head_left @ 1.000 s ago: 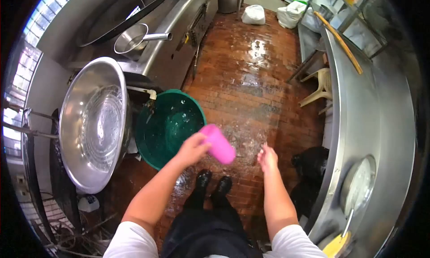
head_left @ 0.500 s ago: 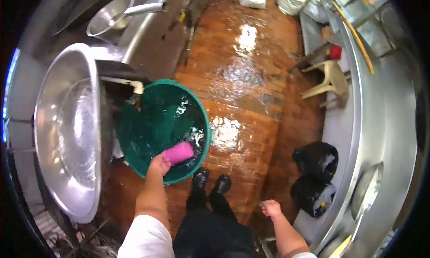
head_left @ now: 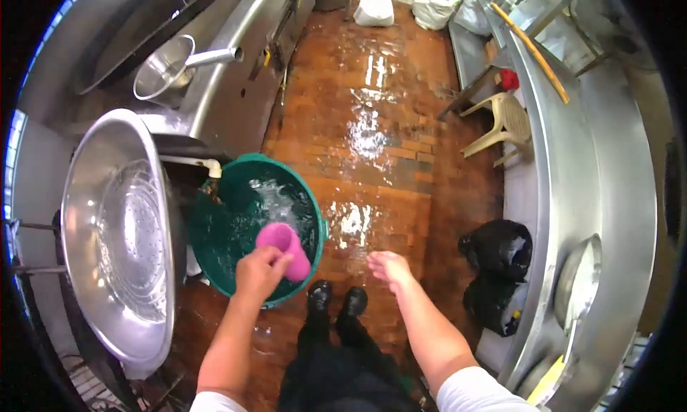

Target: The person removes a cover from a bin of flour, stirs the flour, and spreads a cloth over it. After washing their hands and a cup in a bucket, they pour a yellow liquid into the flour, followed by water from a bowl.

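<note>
My left hand point(head_left: 262, 270) grips a pink plastic pitcher point(head_left: 295, 263) by its rim or handle side, the fingers wrapped there. The pitcher is tilted above the near right part of a large green tub point(head_left: 319, 210), its mouth toward the tub's middle. Water point(head_left: 250, 197) in the tub is splashed and rippled. Over the wet floor, right of the tub, my right hand point(head_left: 389, 267) hangs with its fingers stretched out and nothing in it.
A big metal basin point(head_left: 75, 204) stands at the left, with a strainer-like pot point(head_left: 161, 72) behind it. Black bags point(head_left: 497, 247) and a beige plastic stool point(head_left: 504, 122) are at the right beside a long steel counter point(head_left: 608, 147). The brick floor point(head_left: 386, 176) is wet.
The pitcher has turned from lying sideways to a more upright tilt over the tub. My right hand has moved up and left, and its fingers have opened out.
</note>
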`<state>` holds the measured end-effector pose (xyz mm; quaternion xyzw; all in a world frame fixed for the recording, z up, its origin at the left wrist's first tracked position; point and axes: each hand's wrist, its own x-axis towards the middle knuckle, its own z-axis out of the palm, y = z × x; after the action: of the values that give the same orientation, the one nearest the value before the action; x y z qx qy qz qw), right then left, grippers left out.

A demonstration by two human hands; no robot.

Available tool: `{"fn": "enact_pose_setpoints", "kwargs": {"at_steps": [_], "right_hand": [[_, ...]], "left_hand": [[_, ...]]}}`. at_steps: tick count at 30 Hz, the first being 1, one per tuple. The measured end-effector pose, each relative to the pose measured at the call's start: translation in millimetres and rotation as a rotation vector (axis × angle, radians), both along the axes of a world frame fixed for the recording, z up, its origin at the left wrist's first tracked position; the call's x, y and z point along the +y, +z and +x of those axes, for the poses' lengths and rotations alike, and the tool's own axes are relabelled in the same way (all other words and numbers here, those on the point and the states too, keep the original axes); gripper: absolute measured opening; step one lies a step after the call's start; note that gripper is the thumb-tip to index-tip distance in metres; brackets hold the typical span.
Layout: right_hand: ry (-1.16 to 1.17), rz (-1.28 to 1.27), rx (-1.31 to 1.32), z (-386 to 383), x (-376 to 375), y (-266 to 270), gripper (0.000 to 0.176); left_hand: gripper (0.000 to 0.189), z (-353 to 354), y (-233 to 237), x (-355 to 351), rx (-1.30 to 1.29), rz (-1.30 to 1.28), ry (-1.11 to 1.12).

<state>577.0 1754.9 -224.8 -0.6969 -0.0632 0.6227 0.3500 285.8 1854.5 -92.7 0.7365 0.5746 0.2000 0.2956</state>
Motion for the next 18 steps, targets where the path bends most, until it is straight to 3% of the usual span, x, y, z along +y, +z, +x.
{"fn": "enact_pose_setpoints", "kwargs": {"at_steps": [3,5,8,12,16,18], "right_hand": [[-0.123,0.051,0.200,-3.7,43.4,16.8,0.028],[-0.274,0.119,0.566,-3.5,65.2,20.6,0.035],[-0.376,0.186,0.679,-4.1,76.9,25.7,0.036],[-0.359,0.101,0.782,1.6,66.3,13.7,0.033],[-0.172,0.118,0.839,10.8,60.3,31.5,0.029],[-0.194,0.105,0.597,5.0,64.7,51.9,0.030]], "left_hand": [[0.029,42.9,57.1,6.0,0.140,-0.194,-0.342],[0.036,72.1,72.6,8.0,0.191,-0.271,-0.548],[0.036,109.9,71.9,0.7,0.258,-0.333,-0.785],[0.039,137.0,78.0,-9.8,0.222,-0.335,-0.830],[0.042,149.3,93.0,-4.6,0.237,-0.333,-0.866],[0.043,154.5,93.5,-4.9,0.240,-0.355,-0.880]]}}
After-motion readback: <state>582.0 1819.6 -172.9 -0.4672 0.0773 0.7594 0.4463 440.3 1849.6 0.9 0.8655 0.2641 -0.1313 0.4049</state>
